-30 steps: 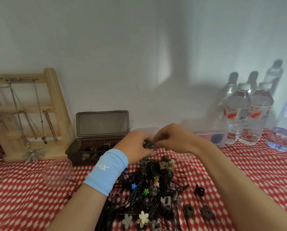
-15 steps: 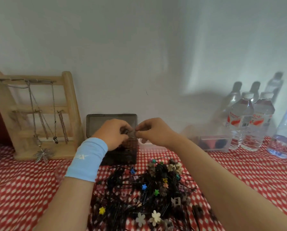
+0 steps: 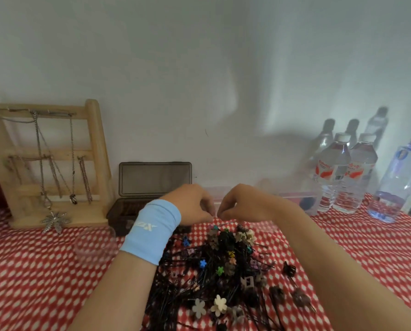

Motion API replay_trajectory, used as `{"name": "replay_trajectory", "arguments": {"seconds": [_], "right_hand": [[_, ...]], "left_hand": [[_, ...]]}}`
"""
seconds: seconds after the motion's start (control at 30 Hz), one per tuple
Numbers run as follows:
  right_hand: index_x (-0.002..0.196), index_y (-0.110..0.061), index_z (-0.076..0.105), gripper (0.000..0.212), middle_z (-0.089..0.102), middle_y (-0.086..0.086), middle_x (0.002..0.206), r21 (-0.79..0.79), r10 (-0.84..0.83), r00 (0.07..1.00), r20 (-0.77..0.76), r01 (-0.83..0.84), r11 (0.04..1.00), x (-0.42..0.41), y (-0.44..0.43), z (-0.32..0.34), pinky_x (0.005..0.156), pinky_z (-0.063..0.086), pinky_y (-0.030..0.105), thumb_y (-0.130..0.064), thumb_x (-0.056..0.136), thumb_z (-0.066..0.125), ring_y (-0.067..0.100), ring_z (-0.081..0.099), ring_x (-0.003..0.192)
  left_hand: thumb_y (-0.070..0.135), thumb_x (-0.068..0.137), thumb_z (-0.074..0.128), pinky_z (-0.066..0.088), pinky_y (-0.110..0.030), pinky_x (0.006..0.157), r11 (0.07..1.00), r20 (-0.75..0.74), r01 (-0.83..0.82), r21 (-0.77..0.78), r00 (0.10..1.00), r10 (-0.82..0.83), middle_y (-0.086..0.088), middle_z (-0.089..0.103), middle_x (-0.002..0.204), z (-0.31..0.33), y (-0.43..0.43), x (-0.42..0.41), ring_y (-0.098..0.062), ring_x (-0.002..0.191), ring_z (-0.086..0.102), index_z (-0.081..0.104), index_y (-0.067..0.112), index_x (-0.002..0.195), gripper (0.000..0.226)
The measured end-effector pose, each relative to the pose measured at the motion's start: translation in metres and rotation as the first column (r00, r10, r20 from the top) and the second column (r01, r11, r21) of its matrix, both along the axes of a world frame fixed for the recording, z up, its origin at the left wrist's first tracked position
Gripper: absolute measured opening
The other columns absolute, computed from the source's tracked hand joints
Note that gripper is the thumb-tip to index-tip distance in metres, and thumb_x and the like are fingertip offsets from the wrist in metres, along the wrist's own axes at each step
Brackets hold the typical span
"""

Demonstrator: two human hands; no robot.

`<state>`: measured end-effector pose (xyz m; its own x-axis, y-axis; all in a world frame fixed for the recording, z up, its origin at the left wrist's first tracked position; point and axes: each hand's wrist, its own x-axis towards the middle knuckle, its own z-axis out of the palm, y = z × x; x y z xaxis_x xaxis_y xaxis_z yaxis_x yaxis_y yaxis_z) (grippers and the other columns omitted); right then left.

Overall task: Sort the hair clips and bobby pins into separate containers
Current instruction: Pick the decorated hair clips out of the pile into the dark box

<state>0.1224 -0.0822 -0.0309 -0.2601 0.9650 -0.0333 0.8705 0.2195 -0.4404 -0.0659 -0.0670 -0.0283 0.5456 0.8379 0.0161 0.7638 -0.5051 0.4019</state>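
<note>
Head view: left hand point(image 3: 192, 204) meets right hand point(image 3: 244, 204), fingers point(image 3: 209, 209) curled (grasp unclear); wristband point(image 3: 152, 231) logo illegible.

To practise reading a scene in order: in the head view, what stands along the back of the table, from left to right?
wooden necklace stand → dark box with its lid up → first small water bottle → second small water bottle → large clear bottle
</note>
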Motion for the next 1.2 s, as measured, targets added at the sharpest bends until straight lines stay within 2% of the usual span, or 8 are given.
{"name": "replay_trajectory", "arguments": {"seconds": [0.27, 0.43, 0.57, 0.7, 0.8, 1.0, 1.1, 1.2], "right_hand": [[0.117, -0.027, 0.075, 0.031, 0.073, -0.009, 0.116, -0.074, -0.004, 0.976, 0.22, 0.02, 0.997, 0.032, 0.0, -0.021, 0.098, 0.051, 0.028, -0.012, 0.092, 0.067, 0.008, 0.066, 0.102], [0.109, -0.025, 0.076, 0.021, 0.073, -0.011, 0.106, -0.066, 0.002, 0.993, 0.117, 0.006, 0.998, 0.035, -0.003, -0.023, 0.092, 0.051, 0.025, -0.018, 0.09, 0.071, 0.006, 0.065, 0.094], [0.1, -0.025, 0.073, 0.015, 0.07, -0.014, 0.095, -0.046, 0.009, 0.997, 0.076, -0.006, 0.999, 0.033, -0.002, -0.025, 0.074, 0.046, 0.016, -0.018, 0.087, 0.074, 0.001, 0.063, 0.086], [0.122, -0.026, 0.069, 0.034, 0.071, -0.012, 0.108, -0.066, 0.015, 1.0, 0.002, -0.015, 0.998, 0.028, -0.001, -0.017, 0.083, 0.05, 0.02, -0.024, 0.089, 0.074, 0.006, 0.066, 0.094], [0.121, -0.025, 0.072, 0.027, 0.074, -0.011, 0.104, -0.102, 0.044, 0.998, -0.043, -0.048, 0.994, 0.025, 0.0, -0.008, 0.083, 0.055, 0.025, -0.026, 0.094, 0.069, 0.008, 0.072, 0.085], [0.102, -0.019, 0.069, 0.012, 0.075, -0.004, 0.096, -0.137, -0.016, 0.988, -0.155, -0.006, 0.991, 0.016, 0.002, 0.004, 0.05, 0.042, 0.022, -0.027, 0.101, 0.059, 0.017, 0.075, 0.072], [0.11, -0.018, 0.07, 0.014, 0.074, -0.004, 0.091, -0.157, 0.005, 0.991, -0.132, -0.026, 0.987, 0.009, 0.001, 0.007, 0.052, 0.042, 0.023, -0.021, 0.1, 0.06, 0.014, 0.074, 0.07], [0.12, -0.026, 0.07, 0.026, 0.073, -0.01, 0.099, -0.121, 0.026, 0.995, -0.098, -0.038, 0.992, 0.003, 0.004, 0.01, 0.063, 0.05, 0.023, -0.016, 0.097, 0.063, 0.007, 0.073, 0.075]], "left_hand": [[0.043, 0.08, 0.077, 0.048, -0.027, 0.09, 0.986, -0.168, 0.114, -0.119, 0.977, -0.133, 0.008, 0.062, 0.109, -0.019, -0.013, 0.03, -0.014, 0.102, 0.06, 0.069, 0.027, 0.117, 0.04], [0.034, 0.091, 0.066, 0.044, -0.026, 0.093, 0.988, -0.133, 0.111, -0.104, 0.983, -0.125, 0.009, 0.063, 0.124, -0.014, -0.013, 0.029, -0.012, 0.107, 0.06, 0.066, 0.029, 0.124, 0.033], [0.02, 0.091, 0.066, 0.044, -0.02, 0.09, 0.987, -0.024, 0.099, -0.13, 0.994, -0.103, 0.009, 0.066, 0.115, -0.012, -0.007, 0.022, -0.006, 0.097, 0.061, 0.067, 0.026, 0.119, 0.029], [0.02, 0.087, 0.071, 0.049, -0.025, 0.093, 0.987, 0.031, 0.087, -0.137, 0.996, -0.084, 0.011, 0.064, 0.108, -0.01, -0.004, 0.014, -0.004, 0.092, 0.061, 0.063, 0.027, 0.121, 0.036], [0.022, 0.087, 0.07, 0.047, -0.024, 0.091, 0.991, 0.062, 0.073, -0.113, 0.996, -0.066, 0.012, 0.063, 0.11, -0.006, -0.001, 0.004, -0.001, 0.093, 0.06, 0.065, 0.034, 0.118, 0.033], [0.02, 0.092, 0.065, 0.046, -0.017, 0.077, 0.986, 0.171, 0.011, -0.164, 0.985, 0.018, 0.01, 0.065, 0.104, -0.001, 0.007, -0.016, -0.005, 0.087, 0.065, 0.062, 0.027, 0.118, 0.027], [0.021, 0.095, 0.061, 0.044, -0.018, 0.069, 0.982, 0.205, -0.008, -0.191, 0.978, 0.048, 0.01, 0.066, 0.099, -0.001, 0.008, -0.021, -0.009, 0.083, 0.071, 0.059, 0.027, 0.118, 0.024], [0.021, 0.095, 0.06, 0.045, -0.021, 0.084, 0.989, 0.196, -0.026, -0.145, 0.979, 0.054, 0.011, 0.066, 0.101, 0.002, 0.009, -0.023, -0.008, 0.09, 0.068, 0.061, 0.029, 0.121, 0.027]]}}
